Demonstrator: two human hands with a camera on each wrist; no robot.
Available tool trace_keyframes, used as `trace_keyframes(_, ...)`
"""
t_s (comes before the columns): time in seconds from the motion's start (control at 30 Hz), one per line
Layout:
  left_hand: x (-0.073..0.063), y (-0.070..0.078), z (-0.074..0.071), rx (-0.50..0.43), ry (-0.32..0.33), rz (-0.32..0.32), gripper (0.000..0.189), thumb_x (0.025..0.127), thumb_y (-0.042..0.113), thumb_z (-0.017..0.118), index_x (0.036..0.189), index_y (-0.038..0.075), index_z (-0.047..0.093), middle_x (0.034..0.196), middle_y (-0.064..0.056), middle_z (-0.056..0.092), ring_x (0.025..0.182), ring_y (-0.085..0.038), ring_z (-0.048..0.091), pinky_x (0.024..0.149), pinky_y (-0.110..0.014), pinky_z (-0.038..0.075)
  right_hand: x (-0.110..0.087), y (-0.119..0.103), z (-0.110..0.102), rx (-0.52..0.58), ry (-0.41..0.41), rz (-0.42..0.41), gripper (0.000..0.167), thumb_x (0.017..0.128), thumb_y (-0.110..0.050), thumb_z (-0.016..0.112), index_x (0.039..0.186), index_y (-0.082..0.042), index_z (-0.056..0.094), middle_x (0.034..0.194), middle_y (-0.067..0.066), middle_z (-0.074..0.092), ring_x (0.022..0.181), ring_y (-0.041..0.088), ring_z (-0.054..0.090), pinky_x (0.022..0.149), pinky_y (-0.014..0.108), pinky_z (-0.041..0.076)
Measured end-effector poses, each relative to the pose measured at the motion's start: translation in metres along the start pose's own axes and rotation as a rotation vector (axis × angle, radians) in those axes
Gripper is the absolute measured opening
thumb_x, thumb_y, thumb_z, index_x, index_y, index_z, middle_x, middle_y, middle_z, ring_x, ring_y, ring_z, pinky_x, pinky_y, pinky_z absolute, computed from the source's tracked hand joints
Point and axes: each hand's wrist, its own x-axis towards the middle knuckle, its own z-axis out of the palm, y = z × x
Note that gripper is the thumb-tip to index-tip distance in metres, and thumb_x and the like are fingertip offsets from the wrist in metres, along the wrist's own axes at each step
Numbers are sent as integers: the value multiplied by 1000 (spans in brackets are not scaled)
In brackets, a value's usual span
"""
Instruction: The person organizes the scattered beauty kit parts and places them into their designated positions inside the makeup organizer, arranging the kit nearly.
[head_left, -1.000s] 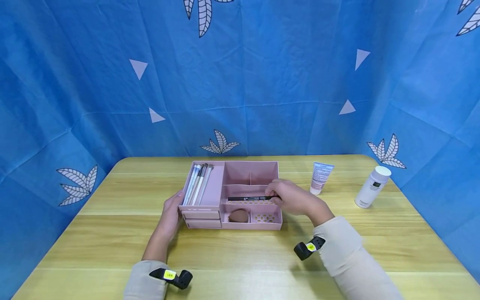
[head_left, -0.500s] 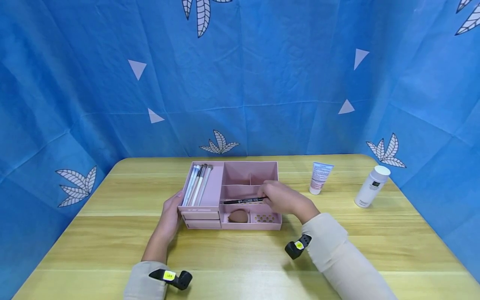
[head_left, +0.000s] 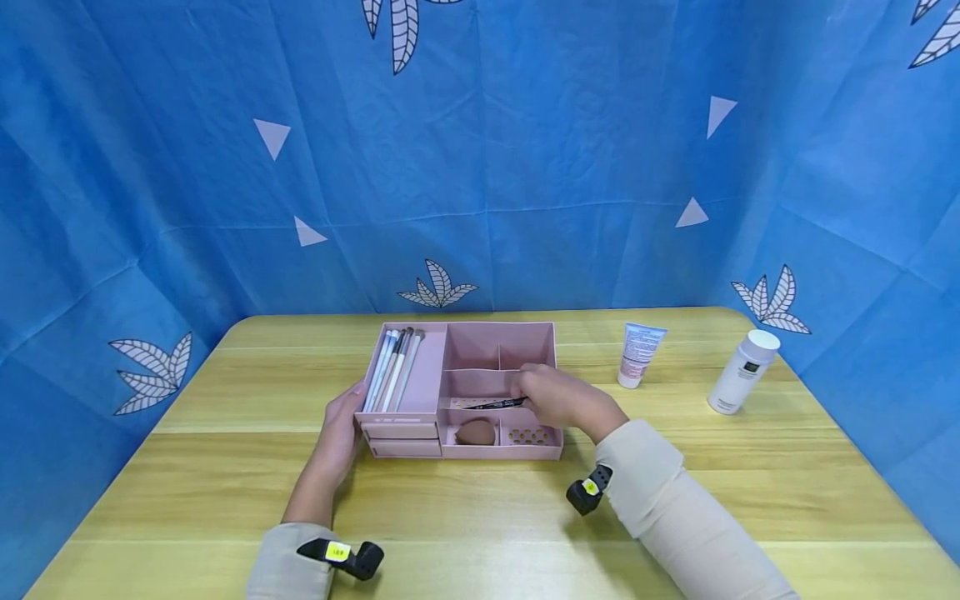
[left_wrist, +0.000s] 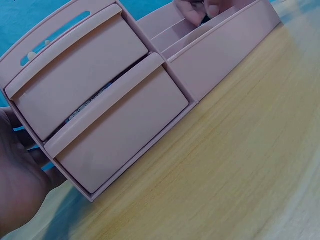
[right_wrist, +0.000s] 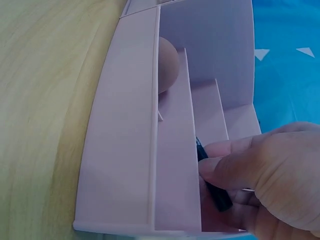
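Note:
A pink desk organizer stands on the wooden table, with two drawers at its front left and open compartments on the right. My left hand lies against its left side, fingers extended along the wall in the left wrist view. Between the thumb and fingers of my right hand is a slim black pen with white print. The pen slants down to the left inside the middle compartment, and the right wrist view shows its thick black end below the thumb. Several makeup brushes lie in the left top tray.
A brown makeup sponge sits in the front compartment, beside a section with a gold-dotted floor. Right of the organizer stand a blue-and-pink tube and a white bottle. A blue curtain hangs behind the table.
My right hand has moved left and slightly down with the pen, whose left end now tips lower into the middle compartment. The left hand stays against the organizer.

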Motion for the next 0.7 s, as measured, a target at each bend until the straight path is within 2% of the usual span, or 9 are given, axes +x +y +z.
trace_keyframes(0.07,0,0,0,4,-1,-1,58,102,39,27,143,-3,32,147,-16,35,137,-24,29,117,-38,21,1,-1,0,-1,-12,13,17,84,8,54,83,-3,67,86,7,59,78,16,51,72,32,49)
trace_keyframes(0.13,-1,0,0,6,-3,2,58,102,39,27,143,-3,32,148,-16,35,138,-25,29,117,-39,20,2,-2,-1,-2,-29,26,20,83,10,52,77,-5,63,78,3,54,72,13,48,66,29,47)
trace_keyframes(0.23,-1,1,0,14,-6,4,58,102,39,27,143,-1,32,148,-16,34,139,-26,27,117,-40,19,3,-3,0,13,-75,55,31,78,15,47,62,-12,47,62,-5,35,58,9,34,51,23,33)
trace_keyframes(0.3,-2,1,0,20,-7,2,57,102,39,27,143,0,33,148,-15,35,139,-26,27,117,-40,20,4,-4,2,36,-101,69,37,74,18,43,59,-15,34,59,-5,21,54,9,24,48,23,22)
trace_keyframes(0.37,-2,2,0,29,-5,0,57,102,39,26,144,1,33,148,-13,35,139,-25,27,117,-39,20,5,-4,3,54,-114,81,39,71,19,41,59,-16,29,58,-6,16,52,9,20,48,23,18)
trace_keyframes(0.63,-2,2,1,13,10,0,55,102,36,27,142,-1,36,145,-15,39,135,-23,33,116,-37,23,3,-2,4,63,-90,51,37,75,18,44,61,-14,33,59,-5,19,53,9,23,48,23,20)
trace_keyframes(0.7,-2,2,2,16,6,2,55,102,35,26,142,-1,35,145,-16,39,135,-23,33,116,-37,23,1,-1,4,61,-62,28,34,78,17,44,61,-12,39,60,-6,23,55,9,26,50,23,23)
